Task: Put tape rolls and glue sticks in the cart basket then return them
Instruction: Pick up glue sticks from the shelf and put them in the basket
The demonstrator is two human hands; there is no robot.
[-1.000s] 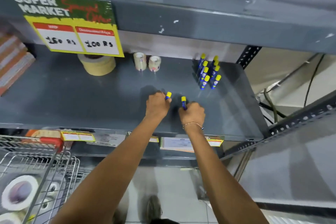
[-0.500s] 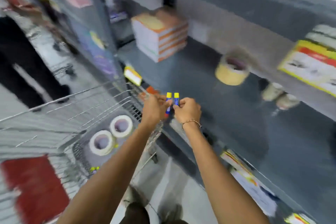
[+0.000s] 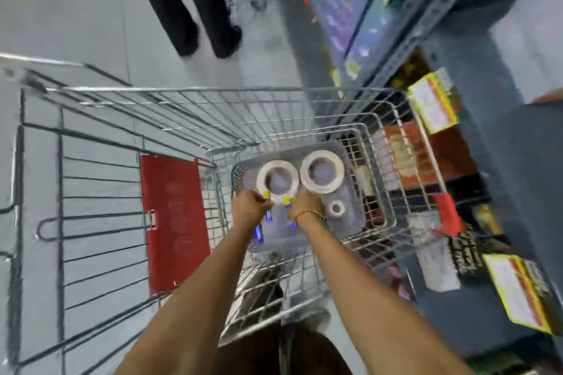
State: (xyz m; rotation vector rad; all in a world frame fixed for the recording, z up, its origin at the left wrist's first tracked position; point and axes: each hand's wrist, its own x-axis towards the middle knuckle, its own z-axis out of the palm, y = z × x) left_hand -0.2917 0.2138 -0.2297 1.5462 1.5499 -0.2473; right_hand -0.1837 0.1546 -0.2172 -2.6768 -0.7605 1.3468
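Note:
Both my hands reach down into the wire cart basket (image 3: 213, 91). My left hand (image 3: 248, 208) is closed around a blue glue stick with a yellow cap (image 3: 267, 195). My right hand (image 3: 306, 205) grips a second glue stick (image 3: 286, 201) the same way. Just beyond my hands two large white tape rolls (image 3: 277, 181) (image 3: 322, 171) lie flat on the grey perforated basket floor (image 3: 350, 222). A small tape roll (image 3: 337, 208) lies to the right of my right wrist. More blue glue sticks (image 3: 259, 233) show below my left hand, partly hidden.
The cart's red child-seat flap (image 3: 173, 222) hangs at the left of the basket. Grey store shelves (image 3: 502, 192) with yellow price tags (image 3: 432, 106) run along the right. A person in dark trousers (image 3: 189, 3) stands on the tiled floor beyond the cart.
I have turned from the shelf to the cart. Both hands, each with a glue stick, moved from the shelf edge down into the basket near the tape rolls.

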